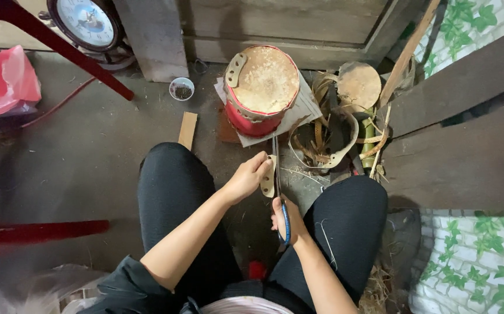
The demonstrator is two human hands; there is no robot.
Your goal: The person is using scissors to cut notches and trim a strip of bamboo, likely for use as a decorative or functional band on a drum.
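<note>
My left hand (247, 176) pinches a small tan strip with holes (267, 178) between my knees. My right hand (287, 221) grips the blue handles of long scissors (277, 174), whose blades point away from me and run along the strip. Just beyond stands a red drum (259, 88) with a pale skin top, resting on a grey sheet. Another perforated tan strip (235, 70) lies over the drum's left rim.
A heap of tan offcuts and curled strips (333, 142) lies right of the drum, with a round pale disc (358, 85) behind. Dark planks (461, 134) slant at right. A small cup (181, 89), a wood piece (187, 130), a clock (87, 22), red frame bars (37, 231) and a pink bag (2, 81) are left.
</note>
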